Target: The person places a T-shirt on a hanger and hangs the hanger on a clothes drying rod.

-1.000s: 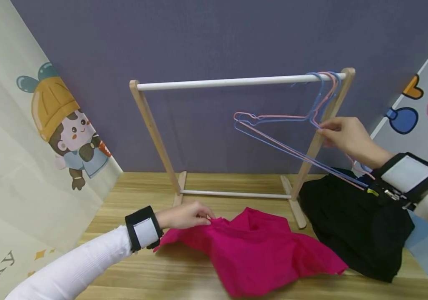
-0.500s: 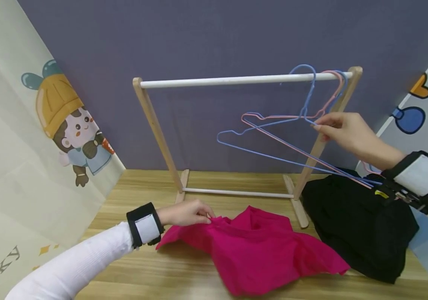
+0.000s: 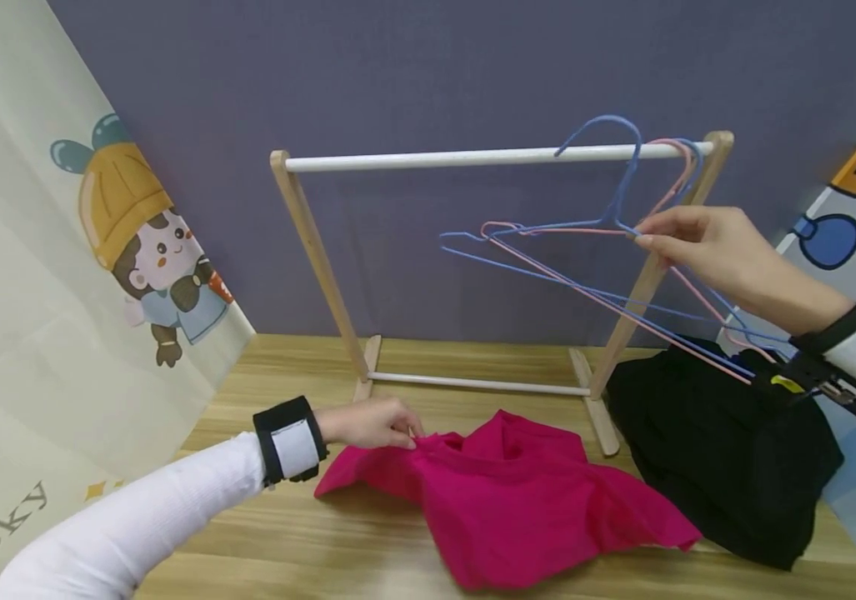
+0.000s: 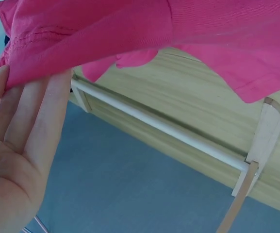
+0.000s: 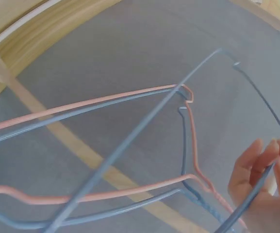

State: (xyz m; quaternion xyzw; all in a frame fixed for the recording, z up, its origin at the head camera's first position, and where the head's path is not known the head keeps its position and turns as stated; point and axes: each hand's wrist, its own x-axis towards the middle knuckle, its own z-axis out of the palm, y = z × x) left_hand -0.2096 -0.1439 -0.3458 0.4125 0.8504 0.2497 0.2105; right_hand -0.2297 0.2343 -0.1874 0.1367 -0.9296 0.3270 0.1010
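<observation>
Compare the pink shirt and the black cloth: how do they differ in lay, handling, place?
Lay: the pink shirt is spread wide; the black cloth lies bunched.
Handling: the left hand pinches the pink shirt's edge; no hand grips the black cloth.
Place: the pink shirt is in front of the rack; the black cloth is at its right end.
Shared: both rest on the wooden surface.

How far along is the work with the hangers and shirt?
Looks done: a blue hanger is singled out, its hook arching above the white rail, though perhaps not clear of it. In hand: the right hand grips that hanger; the left hand pinches the pink shirt. Remaining, probably: hanging the shirt, which lies on the table.
</observation>
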